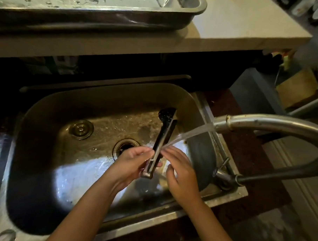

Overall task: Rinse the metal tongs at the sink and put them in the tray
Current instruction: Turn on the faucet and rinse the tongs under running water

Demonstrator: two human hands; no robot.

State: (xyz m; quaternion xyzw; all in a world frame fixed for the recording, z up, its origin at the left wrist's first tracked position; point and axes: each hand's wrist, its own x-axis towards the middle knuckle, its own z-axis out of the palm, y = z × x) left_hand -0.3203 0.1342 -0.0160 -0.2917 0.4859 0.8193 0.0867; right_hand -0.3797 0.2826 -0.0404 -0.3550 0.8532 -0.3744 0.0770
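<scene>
The metal tongs (163,135) point away from me over the steel sink (51,108), their dark slotted heads far and the hinge end near. My left hand (132,163) grips the tongs near the hinge end. My right hand (179,168) is beside them on the right, fingertips touching the arms where the water stream (188,135) from the faucet (263,123) lands. A wet metal tray (179,21) sits on the raised counter behind the sink.
The sink has a round drain (125,147) and a round stopper (80,129) on its wet floor. The faucet arches in from the right, its handle (223,164) at the sink's right rim. A pale counter edge (249,38) runs above the sink.
</scene>
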